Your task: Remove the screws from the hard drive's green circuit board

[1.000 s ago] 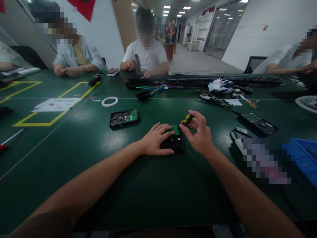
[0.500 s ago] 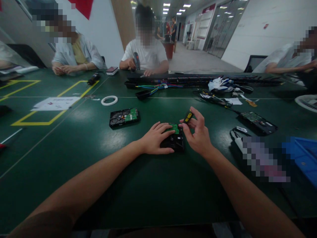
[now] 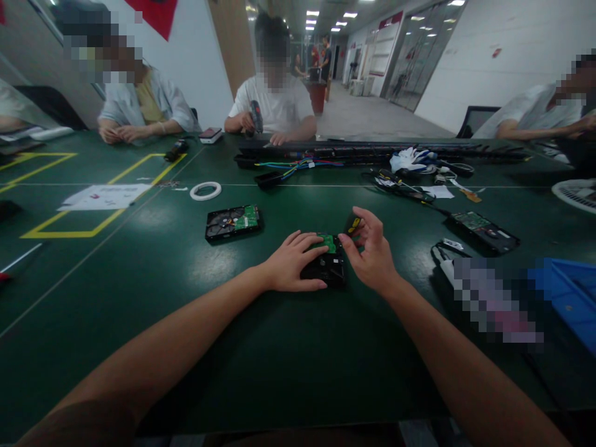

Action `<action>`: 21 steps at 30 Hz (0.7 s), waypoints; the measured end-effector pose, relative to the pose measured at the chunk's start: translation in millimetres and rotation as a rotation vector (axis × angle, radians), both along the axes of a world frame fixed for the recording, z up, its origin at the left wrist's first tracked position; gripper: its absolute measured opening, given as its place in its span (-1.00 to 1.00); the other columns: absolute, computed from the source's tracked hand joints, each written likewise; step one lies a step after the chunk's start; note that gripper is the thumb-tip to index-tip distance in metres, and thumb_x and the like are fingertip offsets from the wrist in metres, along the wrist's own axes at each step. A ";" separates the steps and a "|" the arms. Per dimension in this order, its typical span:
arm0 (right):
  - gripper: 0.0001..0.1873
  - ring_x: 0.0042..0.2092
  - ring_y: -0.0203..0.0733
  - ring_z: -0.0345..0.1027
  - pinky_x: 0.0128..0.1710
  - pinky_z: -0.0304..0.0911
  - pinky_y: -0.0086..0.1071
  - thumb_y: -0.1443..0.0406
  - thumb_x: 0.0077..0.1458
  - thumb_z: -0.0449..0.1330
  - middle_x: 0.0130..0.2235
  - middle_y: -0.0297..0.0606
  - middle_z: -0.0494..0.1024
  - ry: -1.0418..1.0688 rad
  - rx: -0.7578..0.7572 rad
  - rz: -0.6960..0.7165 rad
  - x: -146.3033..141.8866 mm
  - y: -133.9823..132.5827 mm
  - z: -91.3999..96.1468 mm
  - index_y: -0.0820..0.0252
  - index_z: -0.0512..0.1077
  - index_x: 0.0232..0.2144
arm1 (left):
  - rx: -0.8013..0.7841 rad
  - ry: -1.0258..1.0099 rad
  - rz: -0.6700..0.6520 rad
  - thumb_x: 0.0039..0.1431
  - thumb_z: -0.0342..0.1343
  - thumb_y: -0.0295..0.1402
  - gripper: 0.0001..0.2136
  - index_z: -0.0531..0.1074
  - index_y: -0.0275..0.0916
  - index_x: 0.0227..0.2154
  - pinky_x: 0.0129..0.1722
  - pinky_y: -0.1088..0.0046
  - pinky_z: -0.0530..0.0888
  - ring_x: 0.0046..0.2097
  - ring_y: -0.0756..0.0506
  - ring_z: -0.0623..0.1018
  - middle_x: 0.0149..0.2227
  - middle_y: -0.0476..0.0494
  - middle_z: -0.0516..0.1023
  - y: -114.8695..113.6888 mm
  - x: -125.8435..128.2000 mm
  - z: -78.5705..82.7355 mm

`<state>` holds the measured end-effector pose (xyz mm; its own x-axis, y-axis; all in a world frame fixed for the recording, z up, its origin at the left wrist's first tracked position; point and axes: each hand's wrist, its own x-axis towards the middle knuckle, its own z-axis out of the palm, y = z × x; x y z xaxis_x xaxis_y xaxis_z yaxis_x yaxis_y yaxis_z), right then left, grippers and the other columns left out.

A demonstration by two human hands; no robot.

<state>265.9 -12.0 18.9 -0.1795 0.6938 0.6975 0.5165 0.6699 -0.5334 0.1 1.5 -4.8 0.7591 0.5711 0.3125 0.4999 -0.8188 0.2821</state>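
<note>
A black hard drive [image 3: 331, 270] with a green circuit board lies on the table in front of me. My left hand [image 3: 298, 259] rests across its left part, fingers stretched and apart, the thumb along the near edge. Some of the drive is hidden beneath that palm. At the drive's right side, my right hand [image 3: 370, 245] has its fingers closed around a screwdriver [image 3: 354, 222] with a black and yellow handle. The screwdriver's tip is too small and covered to make out.
A second hard drive [image 3: 233, 222] and a white tape ring [image 3: 205, 190] lie to the left. Farther right are another hard drive [image 3: 484, 231] and a blue bin [image 3: 570, 298]. Cables [image 3: 298, 164] and white gloves [image 3: 412, 160] lie toward the back. Co-workers sit across the table.
The screwdriver handle has turned and tilted a little in my right hand, whose fingers have shifted slightly. My left hand and the hard drive stay in place.
</note>
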 end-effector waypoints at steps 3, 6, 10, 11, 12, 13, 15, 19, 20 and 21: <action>-0.27 -0.05 0.01 0.63 -0.06 0.69 0.04 0.26 0.46 0.23 0.37 -0.14 0.46 -0.019 -0.014 0.020 1.6 0.0 -0.9 -0.30 0.09 0.52 | 0.002 -0.003 0.001 0.32 0.27 0.27 -0.16 0.35 -0.12 0.48 0.55 -0.42 0.08 0.53 -0.55 0.30 0.49 -0.42 0.35 0.1 0.3 0.1; -0.25 -0.03 0.01 0.64 -0.04 0.69 0.04 0.27 0.46 0.21 0.37 -0.15 0.47 -0.016 -0.034 0.040 3.6 0.6 -1.8 -0.31 0.06 0.54 | 0.008 0.003 0.002 0.32 0.26 0.29 -0.16 0.35 -0.12 0.48 0.55 -0.41 0.08 0.54 -0.54 0.29 0.49 -0.41 0.34 0.1 0.4 0.1; -0.25 -0.01 0.01 0.66 -0.06 0.70 0.02 0.26 0.46 0.21 0.36 -0.14 0.49 -0.014 -0.054 0.046 3.8 -1.1 -0.2 -0.29 0.06 0.54 | 0.009 0.017 0.000 0.33 0.24 0.30 -0.15 0.35 -0.14 0.48 0.56 -0.39 0.08 0.54 -0.52 0.28 0.50 -0.42 0.33 0.2 0.3 -0.2; -0.26 -0.02 0.01 0.66 -0.07 0.70 0.01 0.26 0.46 0.21 0.34 -0.14 0.51 -0.018 -0.051 0.033 3.2 -2.1 0.9 -0.27 0.07 0.53 | 0.009 0.018 0.000 0.33 0.24 0.30 -0.15 0.35 -0.15 0.48 0.56 -0.39 0.08 0.54 -0.52 0.28 0.50 -0.43 0.33 0.2 0.2 -0.4; -0.27 -0.04 0.00 0.67 -0.08 0.70 -0.01 0.25 0.45 0.22 0.31 -0.14 0.54 -0.020 -0.043 0.011 2.3 -3.1 2.2 -0.25 0.09 0.52 | 0.008 0.018 0.002 0.33 0.24 0.29 -0.15 0.35 -0.16 0.48 0.56 -0.39 0.07 0.54 -0.53 0.28 0.50 -0.44 0.33 0.2 0.1 -0.4; -0.28 -0.08 -0.02 0.67 -0.10 0.70 -0.03 0.25 0.44 0.23 0.26 -0.14 0.57 -0.021 -0.030 -0.018 1.4 -4.0 3.7 -0.23 0.11 0.51 | 0.008 0.016 0.003 0.33 0.24 0.29 -0.15 0.35 -0.16 0.48 0.56 -0.40 0.07 0.54 -0.53 0.28 0.49 -0.44 0.34 0.2 0.0 -0.4; -0.30 -0.15 -0.05 0.67 -0.18 0.69 -0.09 0.21 0.41 0.28 0.17 -0.17 0.62 -0.018 0.001 -0.071 -0.5 -5.3 6.5 -0.20 0.16 0.47 | 0.006 0.012 0.002 0.33 0.25 0.29 -0.16 0.35 -0.15 0.48 0.56 -0.40 0.07 0.54 -0.53 0.28 0.49 -0.43 0.34 0.1 -0.3 -0.2; -0.30 -0.24 -0.10 0.65 -0.32 0.66 -0.18 0.12 0.34 0.39 0.16 -0.18 0.62 0.010 0.030 -0.115 -1.7 -4.6 8.7 -0.17 0.21 0.40 | 0.009 0.011 -0.005 0.34 0.25 0.27 -0.16 0.34 -0.16 0.48 0.55 -0.40 0.09 0.54 -0.52 0.29 0.50 -0.45 0.33 0.0 -0.8 0.5; -0.32 -0.24 -0.11 0.66 -0.32 0.65 -0.18 0.13 0.34 0.39 0.18 -0.17 0.61 0.013 0.031 -0.123 -1.6 -4.1 8.5 -0.17 0.22 0.39 | 0.011 0.012 -0.004 0.34 0.25 0.27 -0.16 0.34 -0.16 0.48 0.55 -0.40 0.10 0.54 -0.52 0.29 0.50 -0.45 0.33 -0.1 -0.8 0.6; -0.33 -0.24 -0.11 0.66 -0.31 0.66 -0.17 0.14 0.36 0.37 0.20 -0.16 0.60 0.012 0.031 -0.128 -1.5 -3.7 8.0 -0.16 0.23 0.39 | 0.013 0.013 -0.002 0.34 0.24 0.28 -0.16 0.35 -0.17 0.47 0.55 -0.40 0.09 0.54 -0.52 0.29 0.50 -0.46 0.33 -0.2 -0.8 0.7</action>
